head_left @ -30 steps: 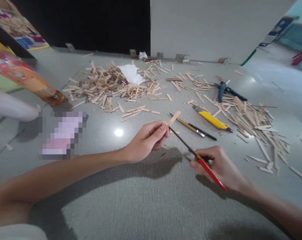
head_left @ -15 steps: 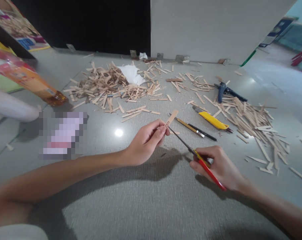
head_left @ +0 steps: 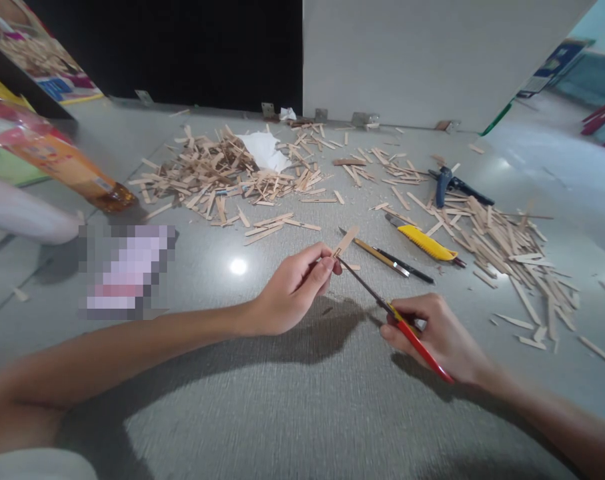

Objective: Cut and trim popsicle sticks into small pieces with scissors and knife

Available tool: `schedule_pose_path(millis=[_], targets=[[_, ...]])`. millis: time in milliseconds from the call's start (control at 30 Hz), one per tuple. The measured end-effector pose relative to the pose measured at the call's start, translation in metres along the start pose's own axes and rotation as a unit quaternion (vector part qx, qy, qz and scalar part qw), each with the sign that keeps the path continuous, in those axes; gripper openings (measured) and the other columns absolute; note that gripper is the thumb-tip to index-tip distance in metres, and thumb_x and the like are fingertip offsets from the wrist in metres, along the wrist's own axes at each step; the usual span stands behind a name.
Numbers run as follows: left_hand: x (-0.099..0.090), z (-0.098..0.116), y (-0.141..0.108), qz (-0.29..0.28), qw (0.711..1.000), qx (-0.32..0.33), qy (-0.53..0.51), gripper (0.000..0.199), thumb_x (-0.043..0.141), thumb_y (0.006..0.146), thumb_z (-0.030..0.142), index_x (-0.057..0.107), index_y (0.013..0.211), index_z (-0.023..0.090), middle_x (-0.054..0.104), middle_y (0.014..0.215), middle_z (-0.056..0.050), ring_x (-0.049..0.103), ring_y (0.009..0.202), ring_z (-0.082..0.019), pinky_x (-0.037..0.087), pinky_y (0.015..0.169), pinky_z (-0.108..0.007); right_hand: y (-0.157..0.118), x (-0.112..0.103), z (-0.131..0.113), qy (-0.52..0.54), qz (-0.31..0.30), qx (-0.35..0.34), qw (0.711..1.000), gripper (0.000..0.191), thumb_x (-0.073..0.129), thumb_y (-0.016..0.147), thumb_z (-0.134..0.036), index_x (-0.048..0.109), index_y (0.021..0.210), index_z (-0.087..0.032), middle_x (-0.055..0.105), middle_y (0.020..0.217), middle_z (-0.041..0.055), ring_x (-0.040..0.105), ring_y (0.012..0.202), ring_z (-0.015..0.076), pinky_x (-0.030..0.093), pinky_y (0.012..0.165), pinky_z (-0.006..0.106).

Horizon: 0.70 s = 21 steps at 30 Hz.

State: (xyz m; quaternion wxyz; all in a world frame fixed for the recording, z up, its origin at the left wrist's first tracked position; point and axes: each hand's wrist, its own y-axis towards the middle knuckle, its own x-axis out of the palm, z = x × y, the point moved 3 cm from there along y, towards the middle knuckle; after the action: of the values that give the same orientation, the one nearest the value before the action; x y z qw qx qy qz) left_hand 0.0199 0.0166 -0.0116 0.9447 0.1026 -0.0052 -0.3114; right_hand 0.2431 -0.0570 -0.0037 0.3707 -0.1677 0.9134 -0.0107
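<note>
Between the fingertips of my left hand point(head_left: 297, 287) is a wooden craft stick point(head_left: 347, 241), its free end pointing up and away. Dark marks or a small cut show on the stick near my fingers. My right hand point(head_left: 435, 333) grips a pair of scissors point(head_left: 425, 353) with red and yellow handles. Their long dark blades reach up and left, and the tip meets the stick beside my left fingertips. Whether the blades are parted at the tip I cannot tell. Below the stick, on the grey floor, lie a brown craft knife point(head_left: 382, 257) and a black pen-like tool point(head_left: 407, 265).
A heap of cut sticks point(head_left: 207, 167) with white tissue point(head_left: 266, 150) lies at the back left, more sticks point(head_left: 507, 240) at the right. A yellow box cutter point(head_left: 427, 242), a dark blue glue-gun-like tool point(head_left: 447, 183), an orange-labelled bottle point(head_left: 57, 157) and a blurred-out rectangle point(head_left: 129, 267) surround my hands.
Both hands stay nearly in place. The stick's free end has dipped slightly lower, and the scissors keep touching it near my left fingertips.
</note>
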Motion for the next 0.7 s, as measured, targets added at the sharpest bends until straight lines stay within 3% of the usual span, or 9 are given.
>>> schedule_pose_path(millis=[367, 700], targets=[[-0.0001, -0.0007, -0.0003, -0.007, 1.0, -0.002, 0.014, 0.033, 0.046, 0.114, 0.046, 0.055, 0.096, 0.02, 0.04, 0.062, 0.01, 0.03, 0.051, -0.01, 0.027, 0.048, -0.025, 0.0028, 0.0025, 0.0015, -0.006, 0.019, 0.007, 1.0, 0.071, 0.057, 0.095, -0.081, 0.031, 0.059, -0.025, 0.023, 0.06, -0.0049, 0.021, 0.056, 0.0121, 0.02, 0.048, 0.028], [-0.0016, 0.002, 0.003, -0.006, 1.0, -0.026, 0.0, 0.04, 0.052, 0.112, 0.053, 0.058, 0.091, 0.019, 0.04, 0.06, 0.009, 0.03, 0.05, -0.01, 0.025, 0.047, -0.025, -0.0036, 0.0046, -0.001, -0.022, 0.081, -0.004, 0.996, 0.074, 0.056, 0.096, -0.083, 0.03, 0.057, -0.026, 0.02, 0.059, -0.0055, 0.017, 0.055, 0.0118, 0.018, 0.046, 0.029]])
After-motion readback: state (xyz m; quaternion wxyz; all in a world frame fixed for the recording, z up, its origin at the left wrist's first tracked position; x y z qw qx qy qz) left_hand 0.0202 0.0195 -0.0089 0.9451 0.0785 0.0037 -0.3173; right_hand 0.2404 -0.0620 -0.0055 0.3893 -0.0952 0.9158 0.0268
